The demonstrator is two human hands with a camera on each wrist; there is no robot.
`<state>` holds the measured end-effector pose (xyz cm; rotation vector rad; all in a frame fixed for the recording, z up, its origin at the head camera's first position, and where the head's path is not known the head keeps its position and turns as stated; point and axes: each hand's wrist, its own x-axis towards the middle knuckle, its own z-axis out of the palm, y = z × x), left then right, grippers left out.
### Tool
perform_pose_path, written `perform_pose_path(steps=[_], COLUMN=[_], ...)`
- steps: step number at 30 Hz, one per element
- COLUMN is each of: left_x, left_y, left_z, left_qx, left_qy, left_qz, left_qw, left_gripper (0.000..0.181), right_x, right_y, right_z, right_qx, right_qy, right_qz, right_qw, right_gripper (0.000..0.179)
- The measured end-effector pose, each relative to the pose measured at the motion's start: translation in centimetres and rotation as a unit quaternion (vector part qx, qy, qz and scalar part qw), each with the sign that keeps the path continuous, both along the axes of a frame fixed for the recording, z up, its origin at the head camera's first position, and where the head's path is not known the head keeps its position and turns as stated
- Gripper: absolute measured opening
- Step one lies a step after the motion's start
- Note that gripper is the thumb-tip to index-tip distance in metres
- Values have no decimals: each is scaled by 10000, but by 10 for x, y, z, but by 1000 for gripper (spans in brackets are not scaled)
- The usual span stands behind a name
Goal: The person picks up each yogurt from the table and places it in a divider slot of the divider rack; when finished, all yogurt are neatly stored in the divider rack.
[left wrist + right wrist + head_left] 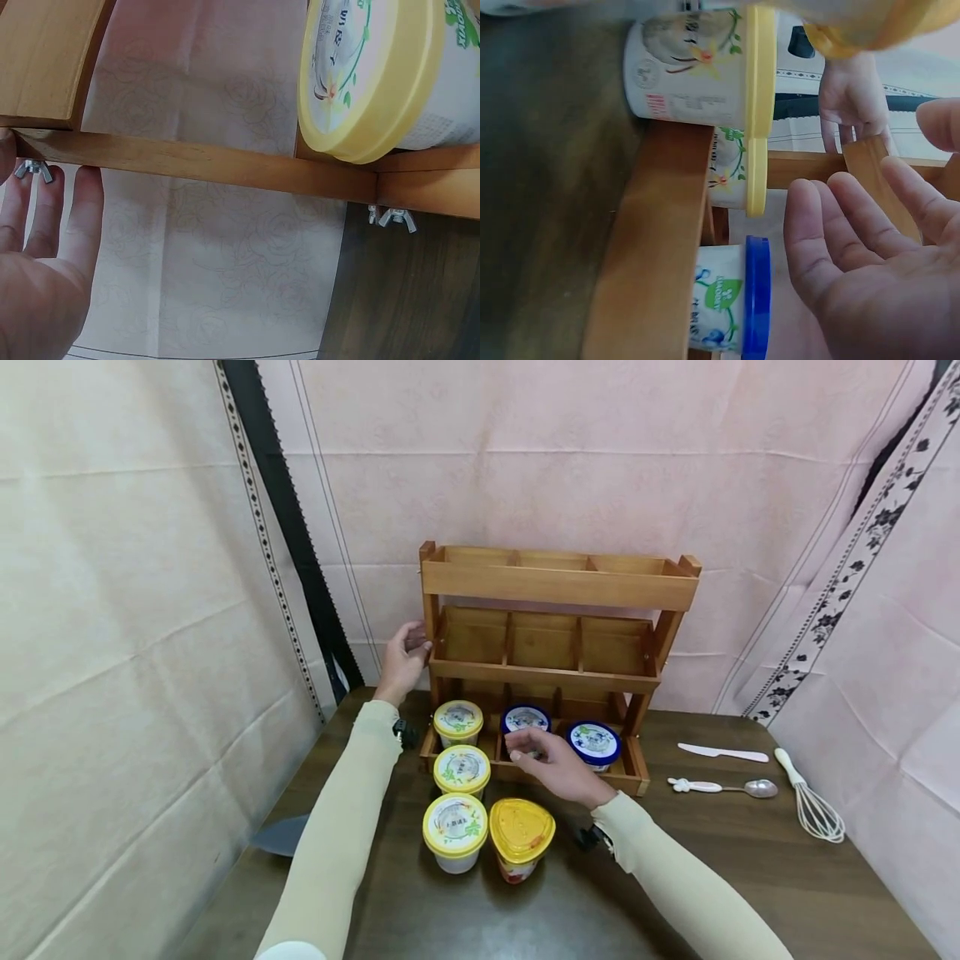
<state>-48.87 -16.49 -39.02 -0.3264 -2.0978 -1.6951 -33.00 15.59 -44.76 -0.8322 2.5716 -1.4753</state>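
Observation:
My left hand (405, 660) is at the left side of a three-tier wooden rack (558, 583). In the left wrist view its straight fingers touch the side post (202, 161) around a wing nut (36, 169). Over the bottom tier, my right hand (558, 768) holds nothing, its fingers loosely bent. It partly covers a blue-lidded tub (527, 717) in the middle compartment. Another blue-lidded tub (594, 743) sits in the right compartment, and a yellow-lidded tub (458, 718) in the left one. Two more yellow-lidded tubs, the nearer (455, 825) and the farther (462, 768), line up before it.
Beside the nearest tub stands a cup with a rounded-triangular yellow lid (521, 831). To the right on the table lie a white-handled knife (722, 752), a spoon (723, 787) and a whisk (812, 802). A dark grey flat object (281, 837) is by the left forearm. Pale cloth walls surround the table.

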Motion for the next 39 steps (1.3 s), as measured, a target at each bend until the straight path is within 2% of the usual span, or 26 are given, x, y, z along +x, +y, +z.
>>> perform_pose_path(steps=[7, 16, 22, 29, 36, 39], left_x=[1, 1, 3, 4, 3, 4], left_y=[1, 0, -1, -1, 1, 2], left_z=[-1, -3, 0, -4, 0, 1], left_qx=[35, -24, 31, 53, 78, 106], left_qy=[5, -27, 23, -74, -70, -50], left_qz=[18, -5, -14, -38, -74, -46], left_qw=[10000, 10000, 10000, 10000, 9999, 9999], left_gripper=[41, 41, 40, 41, 41, 41], right_x=[19, 42, 53, 66, 74, 76], right_y=[13, 21, 24, 29, 35, 37], right_z=[-9, -22, -27, -34, -41, -44], right_qx=[-204, -311, -289, -428, -376, -488], right_qy=[-122, -525, -423, -351, -98, -152], right_qz=[37, 169, 272, 559, 945, 1150], right_qw=[9997, 9980, 9983, 9969, 9948, 9920], right_gripper=[38, 35, 32, 32, 44, 52])
